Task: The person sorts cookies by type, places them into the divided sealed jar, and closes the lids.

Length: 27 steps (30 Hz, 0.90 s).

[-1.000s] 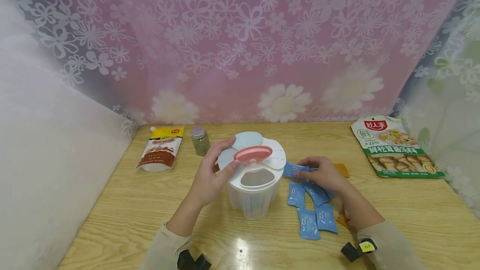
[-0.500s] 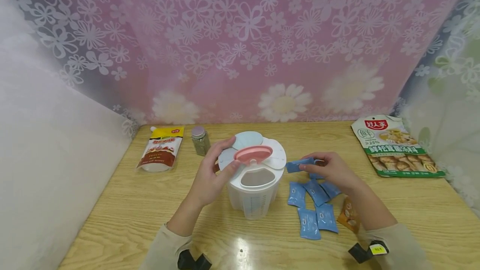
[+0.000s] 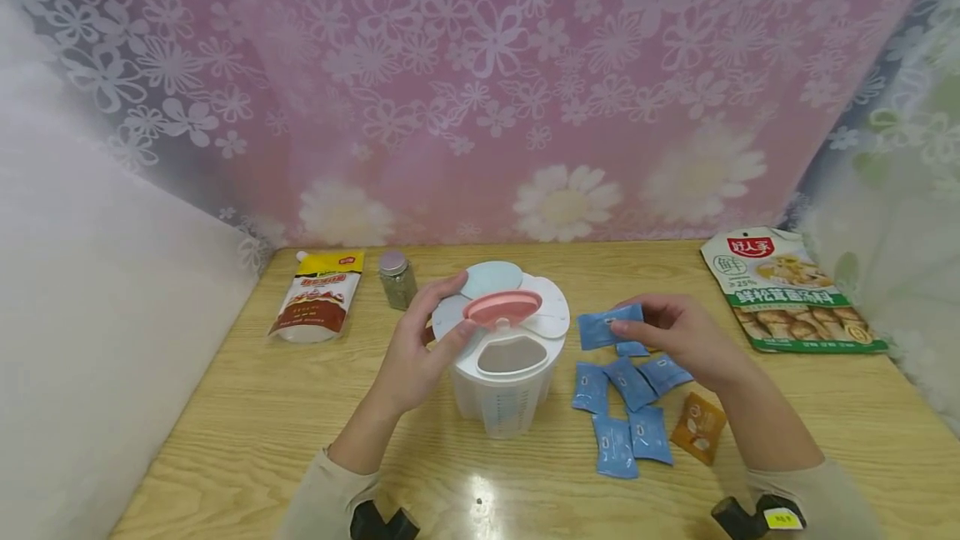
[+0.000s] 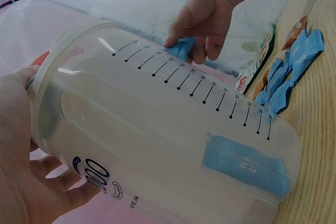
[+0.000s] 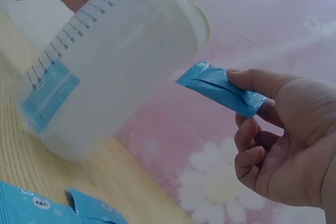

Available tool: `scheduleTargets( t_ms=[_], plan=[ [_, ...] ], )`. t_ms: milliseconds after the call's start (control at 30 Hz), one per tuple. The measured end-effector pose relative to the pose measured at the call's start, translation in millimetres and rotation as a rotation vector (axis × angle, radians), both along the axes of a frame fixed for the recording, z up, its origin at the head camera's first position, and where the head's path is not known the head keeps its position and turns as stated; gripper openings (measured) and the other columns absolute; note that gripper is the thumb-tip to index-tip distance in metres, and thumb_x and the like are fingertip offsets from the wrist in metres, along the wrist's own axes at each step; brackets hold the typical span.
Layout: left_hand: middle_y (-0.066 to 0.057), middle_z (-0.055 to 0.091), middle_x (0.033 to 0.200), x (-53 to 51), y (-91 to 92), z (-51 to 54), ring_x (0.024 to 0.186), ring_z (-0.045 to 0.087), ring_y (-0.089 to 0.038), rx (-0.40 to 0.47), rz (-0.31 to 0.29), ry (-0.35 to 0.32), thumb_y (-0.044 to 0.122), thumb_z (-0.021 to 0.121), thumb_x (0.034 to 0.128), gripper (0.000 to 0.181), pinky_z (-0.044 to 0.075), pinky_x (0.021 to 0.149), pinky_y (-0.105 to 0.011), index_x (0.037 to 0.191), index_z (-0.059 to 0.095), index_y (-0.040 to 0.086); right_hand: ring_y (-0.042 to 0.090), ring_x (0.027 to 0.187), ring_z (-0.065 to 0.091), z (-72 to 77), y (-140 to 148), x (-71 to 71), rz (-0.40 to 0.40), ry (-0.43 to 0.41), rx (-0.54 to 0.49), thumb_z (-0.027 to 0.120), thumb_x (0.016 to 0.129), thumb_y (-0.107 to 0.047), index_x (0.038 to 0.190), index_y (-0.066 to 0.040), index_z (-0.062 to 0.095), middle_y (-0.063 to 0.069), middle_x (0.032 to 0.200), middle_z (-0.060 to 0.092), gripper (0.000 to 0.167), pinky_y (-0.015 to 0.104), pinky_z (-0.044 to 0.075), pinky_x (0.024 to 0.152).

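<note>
A translucent plastic storage canister with a multi-part lid stands on the table in the middle of the head view. Its pink flap is raised, baring an opening at the near side. My left hand grips the lid's left edge. Between thumb and fingers, my right hand pinches a blue sachet just right of the lid, held above the table and apart from the canister. Through the canister wall, another blue sachet shows near the bottom in the left wrist view.
Several blue sachets lie right of the canister, with an orange sachet beside them. At the back stand a spouted pouch and a small lidded jar. A mushroom-printed bag lies at the right.
My right hand has lifted the blue sachet off the pile and turned it, its flat face now toward the head camera. The left hand keeps its hold on the lid.
</note>
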<state>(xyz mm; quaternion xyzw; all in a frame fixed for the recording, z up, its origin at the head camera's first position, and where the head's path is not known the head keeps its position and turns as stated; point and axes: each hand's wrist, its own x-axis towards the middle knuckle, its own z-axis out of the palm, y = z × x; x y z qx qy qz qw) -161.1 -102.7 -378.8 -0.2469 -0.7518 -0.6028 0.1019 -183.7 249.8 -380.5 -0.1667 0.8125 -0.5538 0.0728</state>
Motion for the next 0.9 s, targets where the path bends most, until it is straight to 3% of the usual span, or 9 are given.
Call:
scheduleTargets(
  t_ms=[100,200,367,533,700,900],
  plan=[
    [-0.013,0.049,0.144,-1.0,0.0,-0.2,0.125,0.052,-0.029,0.011,-0.003,0.007,0.019,0.063,0.0970,0.051,0.059,0.085,-0.031,0.146,0.050,0.012,0.016,0.072,0.054,7.3,-1,4.1,-0.011,0.042,-0.019,0.066,0.096,-0.013,0.110,-0.009,0.071,-0.011,0.083,0.063,0.015,0.030,0.048,0.061],
    [-0.013,0.049,0.144,-1.4,0.2,-0.1,0.125,0.052,-0.030,0.017,-0.010,0.005,0.021,0.063,0.0969,0.051,0.059,0.085,-0.032,0.146,0.050,0.012,0.015,0.071,0.052,11.3,-2,8.0,0.006,0.086,-0.108,0.062,0.097,-0.005,0.108,-0.010,0.071,-0.011,0.082,0.062,0.015,0.030,0.045,0.060],
    [-0.012,0.048,0.145,-0.9,-0.7,-0.2,0.127,0.051,-0.030,0.012,-0.006,-0.007,0.026,0.063,0.0969,0.052,0.058,0.086,-0.031,0.146,0.050,0.013,0.017,0.069,0.047,14.9,-3,14.3,0.119,0.148,-0.317,0.050,0.098,0.010,0.109,-0.007,0.068,-0.008,0.084,0.058,0.027,0.031,0.043,0.057],
    [-0.012,0.048,0.145,-0.5,-0.3,0.1,0.127,0.052,-0.031,0.016,-0.004,0.003,0.026,0.063,0.0973,0.052,0.059,0.085,-0.032,0.145,0.050,0.012,0.017,0.067,0.050,22.6,-8,21.9,0.196,0.167,-0.390,0.043,0.099,0.013,0.113,-0.005,0.065,-0.003,0.083,0.059,0.031,0.031,0.042,0.056],
    [-0.013,0.049,0.144,-0.2,-0.8,0.0,0.126,0.052,-0.029,0.017,0.002,0.006,0.026,0.063,0.0972,0.052,0.059,0.085,-0.033,0.145,0.050,0.012,0.015,0.072,0.062,26.8,-21,27.7,0.194,0.184,-0.489,0.045,0.097,0.016,0.115,0.000,0.065,0.000,0.090,0.067,0.031,0.027,0.052,0.063],
    [-0.013,0.049,0.142,-0.8,-2.0,-1.1,0.124,0.052,-0.027,0.015,-0.010,0.002,0.028,0.063,0.0978,0.052,0.058,0.086,-0.034,0.146,0.049,0.012,0.014,0.070,0.063,30.4,-41,30.4,0.185,0.187,-0.606,0.049,0.093,0.020,0.111,-0.001,0.065,0.000,0.089,0.067,0.031,0.025,0.053,0.062]
  ],
)
